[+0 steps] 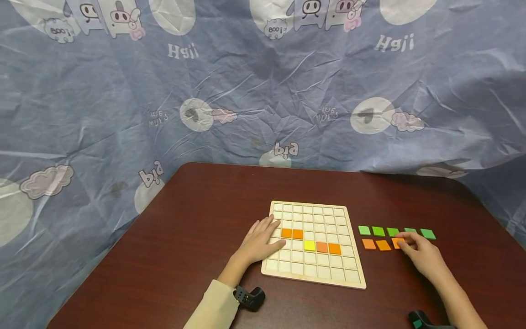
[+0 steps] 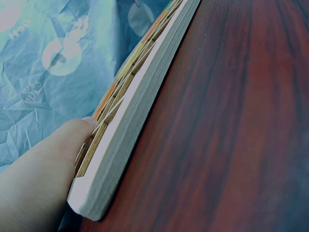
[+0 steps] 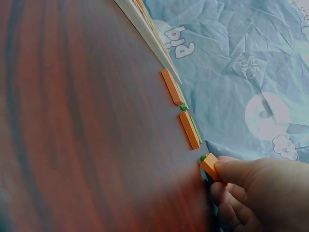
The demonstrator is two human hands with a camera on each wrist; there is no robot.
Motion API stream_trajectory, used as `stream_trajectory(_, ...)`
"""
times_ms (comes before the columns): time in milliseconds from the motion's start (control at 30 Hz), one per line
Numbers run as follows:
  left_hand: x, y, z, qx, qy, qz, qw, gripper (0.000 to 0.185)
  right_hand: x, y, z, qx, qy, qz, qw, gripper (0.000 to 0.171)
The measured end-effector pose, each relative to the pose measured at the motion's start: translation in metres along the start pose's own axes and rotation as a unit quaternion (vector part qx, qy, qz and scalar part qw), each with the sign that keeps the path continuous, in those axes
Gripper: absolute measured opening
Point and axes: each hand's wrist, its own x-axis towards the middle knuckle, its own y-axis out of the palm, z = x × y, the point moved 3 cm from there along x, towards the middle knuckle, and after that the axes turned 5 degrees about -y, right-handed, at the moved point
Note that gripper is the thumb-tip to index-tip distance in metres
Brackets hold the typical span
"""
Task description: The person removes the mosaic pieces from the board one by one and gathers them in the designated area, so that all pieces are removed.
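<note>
A pale wooden grid board (image 1: 309, 273) lies on the table. Two orange tiles (image 1: 292, 234) sit side by side in it, and lower right are a yellow tile (image 1: 309, 246), a coral tile (image 1: 322, 247) and another orange tile (image 1: 334, 249). My left hand (image 1: 260, 240) rests on the board's left edge, fingers spread. Between thumb and fingers, my right hand (image 1: 423, 256) pinches an orange square tile (image 3: 210, 166), tilted in the right wrist view. To its left lie a light orange tile (image 1: 369, 244) and an orange tile (image 1: 383, 246).
Behind the orange tiles runs a row of several green tiles (image 1: 378, 231), one partly hidden by my right hand. The dark reddish-brown table (image 1: 197, 205) ends at a blue-grey printed cloth (image 1: 246, 91) hanging behind it.
</note>
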Motion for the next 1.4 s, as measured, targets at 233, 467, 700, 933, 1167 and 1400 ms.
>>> stream_trajectory(233, 0.001, 0.0, 0.0, -0.003, 0.003, 0.0, 1.0, 0.065, 0.0, 0.0, 0.001, -0.016, -0.017, -0.004, 1.0, 0.029)
stream_trajectory(467, 0.002, 0.003, 0.001, -0.002, 0.002, 0.001, 1.0, 0.065, 0.0, 0.002, -0.001, -0.019, -0.015, -0.01, 1.0, 0.027)
stream_trajectory(700, 0.002, 0.003, 0.001, -0.004, 0.004, 0.0, 1.0, 0.065, 0.0, 0.003, -0.001, -0.022, -0.01, -0.011, 1.0, 0.027)
stream_trajectory(933, 0.001, 0.003, 0.0, -0.003, 0.002, -0.001, 1.0, 0.065, -0.001, 0.003, -0.001, -0.03, -0.009, -0.012, 0.999, 0.026)
stream_trajectory(1167, 0.001, 0.005, -0.001, -0.004, 0.004, 0.004, 1.0, 0.065, -0.004, -0.002, 0.001, -0.031, -0.021, -0.051, 0.998, 0.025)
stream_trajectory(1400, 0.002, 0.003, 0.001, 0.0, 0.002, -0.001, 1.0, 0.065, -0.002, -0.004, 0.025, -0.019, -0.034, -0.088, 0.995, 0.025)
